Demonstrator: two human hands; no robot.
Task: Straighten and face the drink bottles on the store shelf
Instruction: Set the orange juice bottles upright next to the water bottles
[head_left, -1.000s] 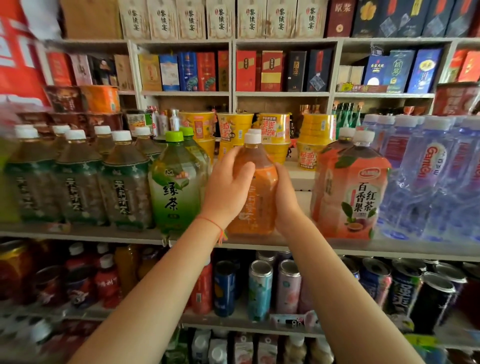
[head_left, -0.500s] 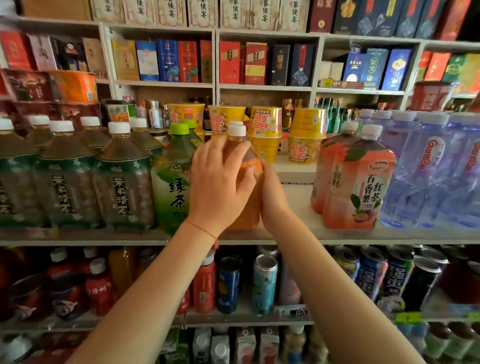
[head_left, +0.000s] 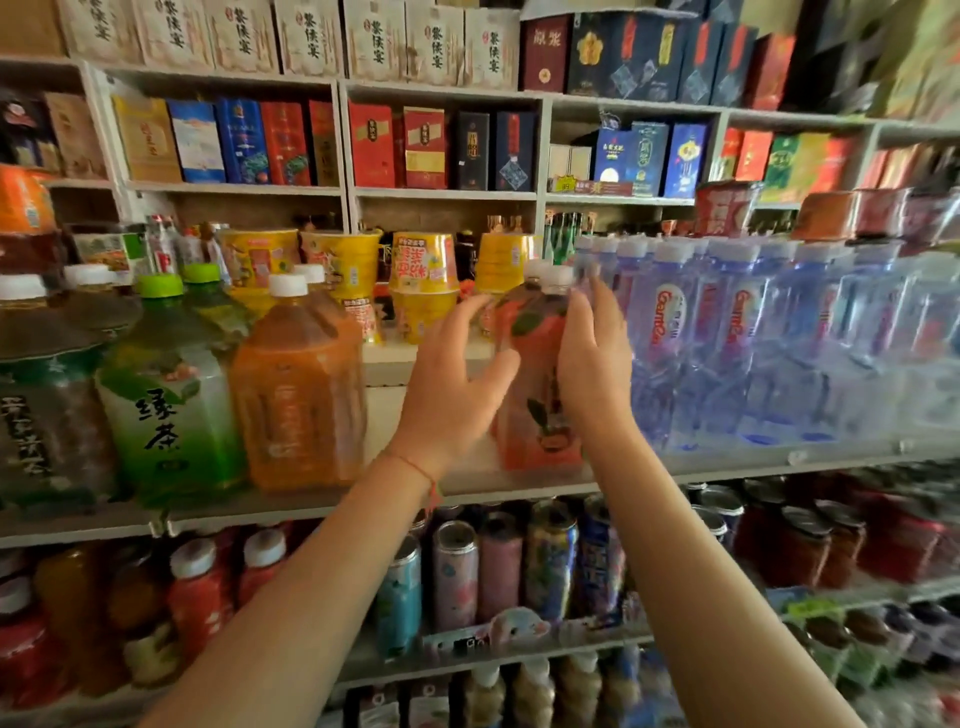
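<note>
Step in hand: both hands are on the red fruit tea bottle (head_left: 537, 395), so I'd say this one is getting faced right now.
Where it sits: upright on the shelf (head_left: 727, 462), near the front edge, just beside the row of clear water bottles (head_left: 727, 338) on its right, with a bare gap of shelf on its left.
Left hand (head_left: 452, 384): fingers spread, thumb toward the bottle's side. It looks relaxed and splayed rather than wrapped round anything; the frame is blurry, so I can't say for sure the thumb is touching.
Right hand (head_left: 592, 358): pressed flat-ish along the bottle's right side, fingertips up by the white cap. How tight that grip is, I can't tell, it's too smeared.
Neighbours: the orange tea bottle (head_left: 298, 384) stands alone further left, its label turned partly away, then the green tea bottle (head_left: 171, 395) with its label facing out.
Label on the red one: some leaf artwork shows, but I can't make out whether the front is square to the aisle.
Next move, my guess: twist it until the label faces front, then maybe nudge it level with the shelf edge. Watch the water bottles, they're close enough to get knocked.
</note>
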